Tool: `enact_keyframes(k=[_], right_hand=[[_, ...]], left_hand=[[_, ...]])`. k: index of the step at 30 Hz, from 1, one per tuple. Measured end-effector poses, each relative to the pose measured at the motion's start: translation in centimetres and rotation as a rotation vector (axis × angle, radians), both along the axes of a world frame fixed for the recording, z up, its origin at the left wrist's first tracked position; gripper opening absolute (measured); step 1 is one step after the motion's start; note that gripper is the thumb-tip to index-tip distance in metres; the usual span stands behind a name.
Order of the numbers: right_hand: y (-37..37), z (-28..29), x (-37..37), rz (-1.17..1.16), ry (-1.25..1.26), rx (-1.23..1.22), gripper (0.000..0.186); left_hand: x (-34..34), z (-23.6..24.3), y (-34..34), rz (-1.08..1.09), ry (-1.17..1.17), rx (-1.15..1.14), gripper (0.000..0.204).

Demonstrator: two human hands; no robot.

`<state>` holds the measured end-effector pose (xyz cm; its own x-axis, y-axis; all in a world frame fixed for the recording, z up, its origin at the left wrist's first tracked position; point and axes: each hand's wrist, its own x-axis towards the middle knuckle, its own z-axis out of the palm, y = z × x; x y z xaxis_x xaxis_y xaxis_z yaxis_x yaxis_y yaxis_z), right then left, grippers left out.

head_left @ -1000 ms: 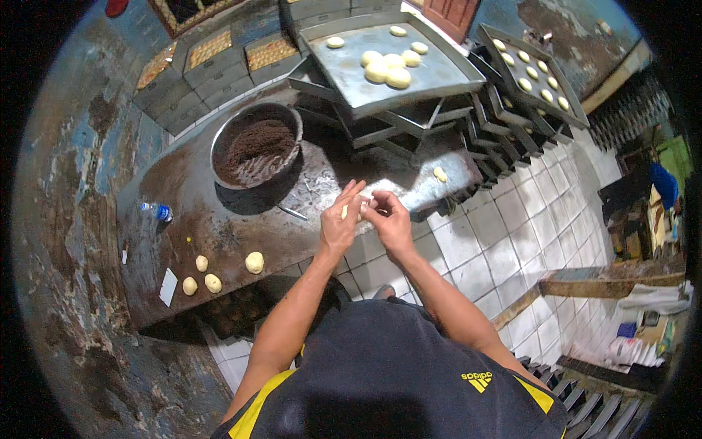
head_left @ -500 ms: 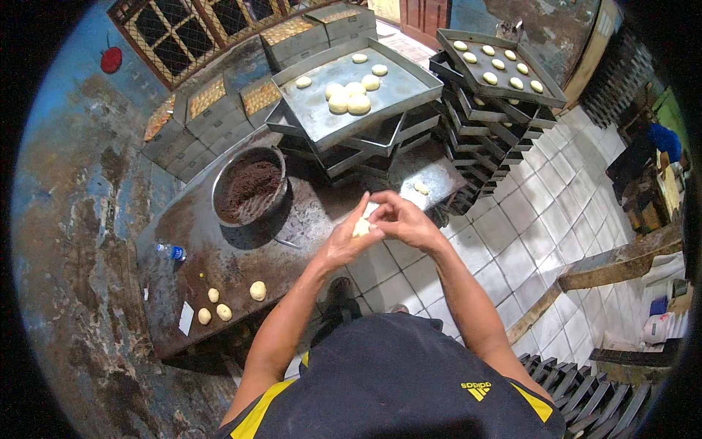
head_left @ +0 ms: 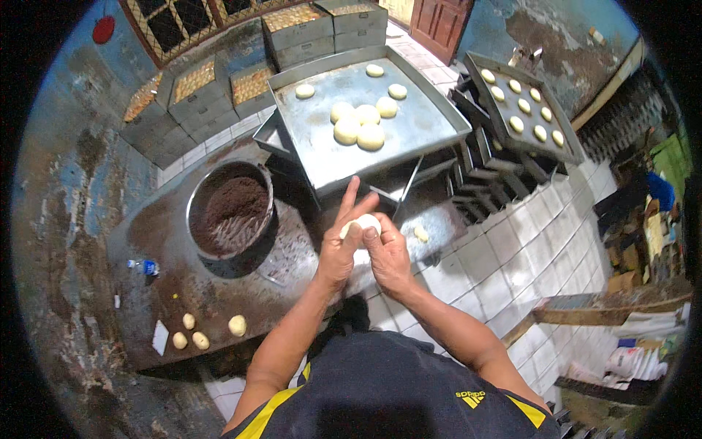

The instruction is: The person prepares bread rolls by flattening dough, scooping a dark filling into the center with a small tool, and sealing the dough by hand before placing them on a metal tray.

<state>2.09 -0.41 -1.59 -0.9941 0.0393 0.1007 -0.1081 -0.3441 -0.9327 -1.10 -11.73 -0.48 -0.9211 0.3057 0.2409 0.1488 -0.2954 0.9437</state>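
A pale ball of dough [head_left: 363, 224] is between my two hands, in front of the table. My left hand [head_left: 338, 249] cups it, the thumb pressed on its near side and two fingers stretched past it. From the other side my right hand [head_left: 390, 256] grips it with thumb and curled fingers. Just beyond, a large metal tray [head_left: 322, 164] carries several dough balls, some clustered at its middle. To the left stands a round metal bowl [head_left: 191, 212] with dark brown crumbly filling [head_left: 235, 205], a stick-like handle near its base.
Several small dough pieces [head_left: 199, 339] and a white card [head_left: 160, 337] lie at the table's near left, with a plastic bottle [head_left: 144, 267] behind. A dough scrap [head_left: 421, 234] sits right of my hands. Stacked trays [head_left: 523, 102] stand far right; metal boxes [head_left: 197, 88] line the back wall.
Both hands have shifted slightly left and drawn closer around the dough, which shows as a rounder ball. My view has turned a little, moving the table and trays in the picture.
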Motion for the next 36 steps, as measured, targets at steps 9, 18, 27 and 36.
enact_keyframes(k=[9,18,27,36], right_hand=[[3.7,4.1,-30.6,0.200,-0.120,0.695,0.041],[6.7,-6.0,-56.1,0.085,0.835,1.553,0.039],[6.1,-6.0,-56.8,0.430,0.342,1.603,0.062],[20.4,0.5,-44.5,0.644,0.086,1.449,0.044]], left_hand=[[-14.8,0.3,-4.2,0.247,-0.096,0.244,0.084],[-16.7,-2.4,-14.4,0.573,-0.213,-0.191,0.042],[-17.3,-2.9,-14.8,0.583,-0.209,-0.324,0.042],[-10.0,0.4,-11.0,0.640,-0.049,-0.333,0.035]])
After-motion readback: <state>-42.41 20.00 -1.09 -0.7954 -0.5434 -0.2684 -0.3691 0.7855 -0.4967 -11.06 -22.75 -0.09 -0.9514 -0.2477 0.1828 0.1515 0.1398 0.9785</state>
